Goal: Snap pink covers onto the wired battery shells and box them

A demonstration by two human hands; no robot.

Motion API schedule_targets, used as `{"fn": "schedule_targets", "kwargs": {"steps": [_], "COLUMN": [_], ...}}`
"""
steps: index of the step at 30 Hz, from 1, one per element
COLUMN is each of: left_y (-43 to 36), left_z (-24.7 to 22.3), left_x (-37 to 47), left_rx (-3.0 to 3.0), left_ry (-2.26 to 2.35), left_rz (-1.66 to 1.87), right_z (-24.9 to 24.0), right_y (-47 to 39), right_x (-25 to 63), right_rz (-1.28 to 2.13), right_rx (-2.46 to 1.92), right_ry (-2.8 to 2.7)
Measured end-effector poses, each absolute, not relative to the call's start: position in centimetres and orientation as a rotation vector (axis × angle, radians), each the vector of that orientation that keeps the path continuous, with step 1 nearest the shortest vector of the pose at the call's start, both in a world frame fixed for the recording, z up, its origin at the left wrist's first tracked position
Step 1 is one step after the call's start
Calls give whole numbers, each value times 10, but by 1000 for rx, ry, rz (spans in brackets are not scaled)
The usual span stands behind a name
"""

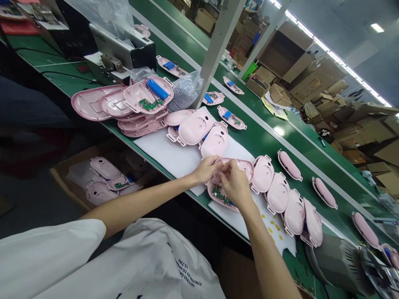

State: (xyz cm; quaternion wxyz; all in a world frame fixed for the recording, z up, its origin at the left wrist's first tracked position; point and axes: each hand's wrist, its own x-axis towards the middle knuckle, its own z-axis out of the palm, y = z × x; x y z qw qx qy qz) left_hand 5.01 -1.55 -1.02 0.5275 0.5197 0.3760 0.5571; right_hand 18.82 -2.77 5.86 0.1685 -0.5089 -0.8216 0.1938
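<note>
My left hand (207, 169) grips the left end of a raised pink plastic shell (245, 166), its inner side facing me. My right hand (234, 182) is closed in a pinch at the inside of that shell. A tiny yellow spot shows by the fingertips, but what the right fingers hold is hidden. Below the hands lies the matching pink half with a green circuit board (218, 193), partly covered by the right hand. Small yellow pieces (274, 227) are scattered on the white foam sheet (258, 216) right of my right forearm.
Closed pink cases (278, 193) line the bench to the right, near a grey machine (339, 257). Stacked shells (140, 124), a bag of small parts (186, 91) and a metal post (218, 50) stand left. More cases ride the green belt (258, 124). A carton (71, 182) sits below.
</note>
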Motion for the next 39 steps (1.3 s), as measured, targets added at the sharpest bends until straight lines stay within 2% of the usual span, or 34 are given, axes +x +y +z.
{"fn": "schedule_targets", "kwargs": {"steps": [9,11,16,18,29,36,39], "left_y": [-22,-22,-26,-29,-30,-29,-27], "left_z": [-1,0,6,10,10,11,9], "left_x": [46,45,40,39,46,50,51], "left_rx": [1233,1229,1377,1505,1670,1587,1539], "left_ry": [829,839,916,935,1083,1102,1115], "left_rz": [1333,1323,1294,1269,1275,1295,1299], "right_z": [63,61,55,55,57,57,53], "right_y": [-31,-28,-20,-20,-23,-34,-33], "right_x": [173,176,199,205,208,205,205], "right_rz": [230,311,838,885,842,579,566], "right_rx": [-1724,-1693,-1435,-1410,-1575,-1532,-1489], "right_ry": [-2340,-2287,-1991,-1896,-1772,-1714,-1684]}}
